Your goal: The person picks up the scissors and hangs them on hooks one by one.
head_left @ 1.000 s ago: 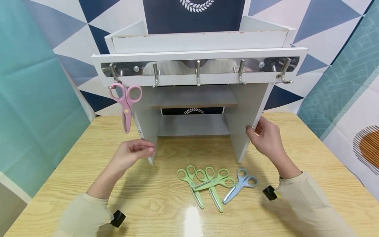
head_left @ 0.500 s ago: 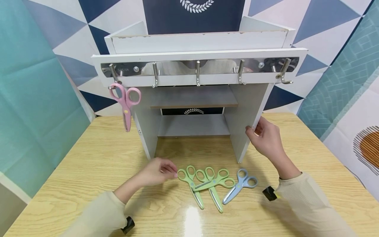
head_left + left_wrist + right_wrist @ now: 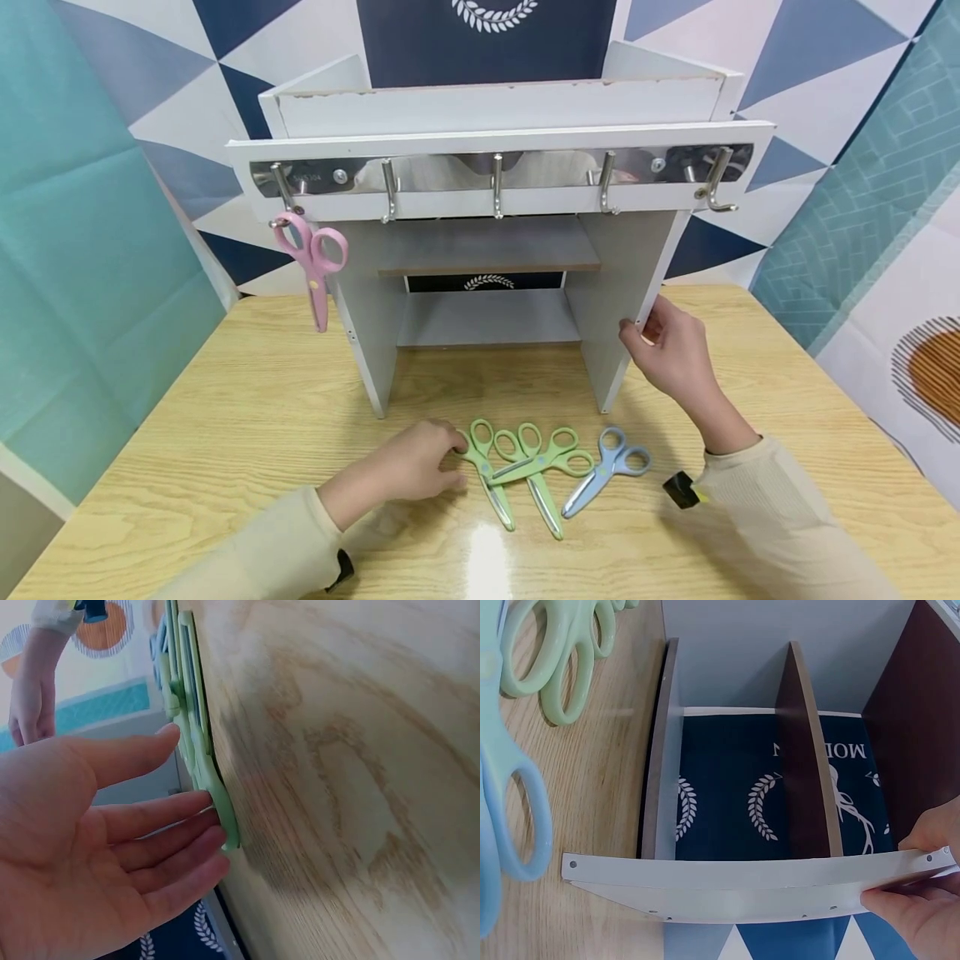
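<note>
The leftmost green scissors [image 3: 498, 502] lie flat on the wooden table [image 3: 262, 400], just in front of the white cabinet [image 3: 495, 108], rings toward it and blade toward us. Our left hand [image 3: 416, 462] is at their outer ring: in the left wrist view the fingers are extended and reach the handle, with the thumb apart, so we have no grasp on them yet.

To take hold well, we should bring the thumb in under control and pinch the ring's edge rather than the blade. The tip of the crossing green scissors [image 3: 542, 462] reaches over this pair, and a straight upward lift might drag it along; easing our pair outward first seems safer. The crossing pair also lies over the middle green scissors [image 3: 545, 502], while the blue scissors [image 3: 602, 472] rest just beside them.

Our right hand [image 3: 671, 346] pinches the front edge of the right side panel [image 3: 618, 267]; a light, even grip should steady the cabinet without tipping it. Above, the pink scissors [image 3: 316, 271] hang by one ring from the leftmost hook [image 3: 280, 183].
</note>
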A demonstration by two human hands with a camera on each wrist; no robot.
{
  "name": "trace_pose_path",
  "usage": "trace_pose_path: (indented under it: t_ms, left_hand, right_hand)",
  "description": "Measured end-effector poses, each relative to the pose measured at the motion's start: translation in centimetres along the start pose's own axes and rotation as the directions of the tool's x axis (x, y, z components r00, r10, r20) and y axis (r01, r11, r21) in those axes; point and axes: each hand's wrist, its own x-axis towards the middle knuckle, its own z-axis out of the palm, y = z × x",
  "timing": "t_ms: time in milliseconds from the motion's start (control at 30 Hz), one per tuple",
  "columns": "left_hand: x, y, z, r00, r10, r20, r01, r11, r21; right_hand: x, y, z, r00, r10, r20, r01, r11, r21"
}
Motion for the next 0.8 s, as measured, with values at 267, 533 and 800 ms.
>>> trace_pose_path:
  t_ms: [267, 533, 800]
  left_hand:
    - [-0.3, -1.0, -0.2, 1.000, -0.017, -0.002, 0.017, 1.000, -0.014]
    - [-0.1, -3.5, -0.9, 0.996, 0.042, -0.083, -0.041, 0.999, 0.008]
    - [0.1, -4.6, -1.6, 0.996, 0.033, -0.083, -0.029, 0.998, 0.050]
  right_hand:
    - [0.1, 0.2, -0.1, 1.000, -0.006, -0.003, 0.006, 1.000, 0.006]
    - [0.0, 0.1, -0.4, 1.000, -0.004, 0.000, 0.004, 1.000, -0.014]
    - [0.1, 0.1, -0.2, 1.000, -0.010, 0.023, 0.010, 1.000, -0.007]
